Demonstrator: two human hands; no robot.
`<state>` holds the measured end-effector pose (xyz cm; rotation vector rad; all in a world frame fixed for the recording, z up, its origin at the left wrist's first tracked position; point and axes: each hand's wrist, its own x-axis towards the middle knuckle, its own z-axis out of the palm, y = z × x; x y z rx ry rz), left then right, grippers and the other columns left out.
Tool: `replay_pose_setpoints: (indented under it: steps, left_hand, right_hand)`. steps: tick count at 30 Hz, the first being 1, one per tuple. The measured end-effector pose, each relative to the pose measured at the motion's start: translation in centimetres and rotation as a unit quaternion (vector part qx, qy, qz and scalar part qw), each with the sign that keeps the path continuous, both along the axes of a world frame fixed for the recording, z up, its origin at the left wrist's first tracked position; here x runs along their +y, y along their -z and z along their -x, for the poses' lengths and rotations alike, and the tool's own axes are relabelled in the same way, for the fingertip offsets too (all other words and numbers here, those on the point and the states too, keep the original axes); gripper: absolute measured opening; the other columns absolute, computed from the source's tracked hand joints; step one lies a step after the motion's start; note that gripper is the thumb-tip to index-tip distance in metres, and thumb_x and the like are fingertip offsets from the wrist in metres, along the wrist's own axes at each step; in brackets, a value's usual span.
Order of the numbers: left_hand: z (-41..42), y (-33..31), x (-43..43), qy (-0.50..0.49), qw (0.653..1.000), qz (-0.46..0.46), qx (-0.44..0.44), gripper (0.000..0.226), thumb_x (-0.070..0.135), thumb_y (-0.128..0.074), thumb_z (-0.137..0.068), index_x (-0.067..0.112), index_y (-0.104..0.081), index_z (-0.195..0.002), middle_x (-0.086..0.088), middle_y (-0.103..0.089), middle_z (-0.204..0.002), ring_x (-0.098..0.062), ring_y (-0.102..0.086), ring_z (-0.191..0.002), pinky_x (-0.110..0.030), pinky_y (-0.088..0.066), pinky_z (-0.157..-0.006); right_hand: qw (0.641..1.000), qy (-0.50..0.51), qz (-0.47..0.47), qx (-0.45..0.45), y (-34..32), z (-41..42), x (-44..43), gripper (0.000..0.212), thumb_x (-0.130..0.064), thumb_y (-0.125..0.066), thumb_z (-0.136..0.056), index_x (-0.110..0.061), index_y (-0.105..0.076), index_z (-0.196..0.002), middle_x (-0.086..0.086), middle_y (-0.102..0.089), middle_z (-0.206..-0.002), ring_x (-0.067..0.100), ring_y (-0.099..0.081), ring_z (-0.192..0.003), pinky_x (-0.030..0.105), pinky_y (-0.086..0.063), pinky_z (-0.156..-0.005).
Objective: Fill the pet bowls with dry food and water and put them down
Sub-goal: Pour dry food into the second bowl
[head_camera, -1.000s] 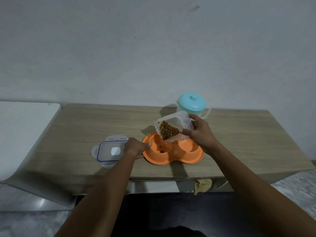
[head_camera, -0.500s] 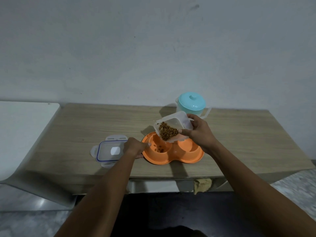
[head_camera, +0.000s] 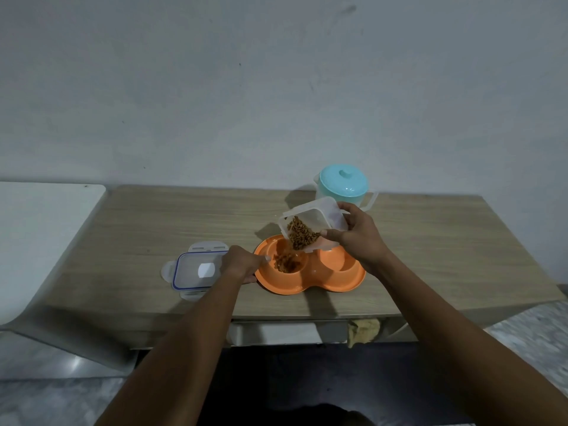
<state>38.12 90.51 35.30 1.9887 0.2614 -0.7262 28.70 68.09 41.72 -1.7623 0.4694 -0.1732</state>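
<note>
Head view, reading from 9 o'clock across to 3: the snap-lock lid lies flat on the wooden table, just beside the left hand. That hand has not shifted in the last second. Its fingers are curled at the 9 o'clock rim of the orange double bowl, pinching it steady, back of the hand up, forearm running in from 7 o'clock. The change is in the bowl's left well: a second ago it held only a few pellets, and now a small mound of dry food sits there, with more in mid-fall above it. The clear container hangs over that well, tipped further than before, its mouth pointing toward 7 o'clock and the remaining food banked at its lower lip. The right hand grips it from the 3 o'clock side, thumb across the near wall, fingers wrapped behind, wrist cocked to pour. The right well looks bare and dry. The teal-lidded jug stands closed at 12 o'clock of the bowl, untouched. By my reading the food half is under way but unfinished; water and setting the bowl down remain
</note>
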Motion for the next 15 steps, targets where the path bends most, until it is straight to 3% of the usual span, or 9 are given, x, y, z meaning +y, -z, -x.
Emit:
replay_pose_setpoints:
  steps: [4,15]
  left_hand:
    - [0.05,-0.08,0.0,0.0,1.0,0.007,0.006,0.038,0.024,-0.085,-0.076,-0.001,-0.065,-0.095,-0.019,-0.072,-0.096,-0.03,-0.074,-0.084,-0.045,-0.063,-0.074]
    - [0.22,-0.35,-0.16,0.001,1.0,0.008,0.002,0.028,0.021,-0.083,-0.078,0.006,-0.059,-0.081,-0.016,-0.069,-0.093,-0.029,-0.073,-0.086,-0.043,-0.062,-0.075]
  right_hand:
    - [1.0,0.003,-0.01,-0.004,-0.08,0.06,-0.05,0.068,-0.001,-0.084,-0.076,-0.018,-0.053,-0.134,0.013,-0.069,-0.121,0.029,-0.069,-0.11,0.051,-0.059,-0.092]
    - [1.0,-0.001,-0.017,-0.011,0.07,0.23,-0.1,0.064,0.001,-0.083,-0.077,-0.023,-0.054,-0.128,0.013,-0.07,-0.12,0.028,-0.07,-0.108,0.046,-0.061,-0.089]
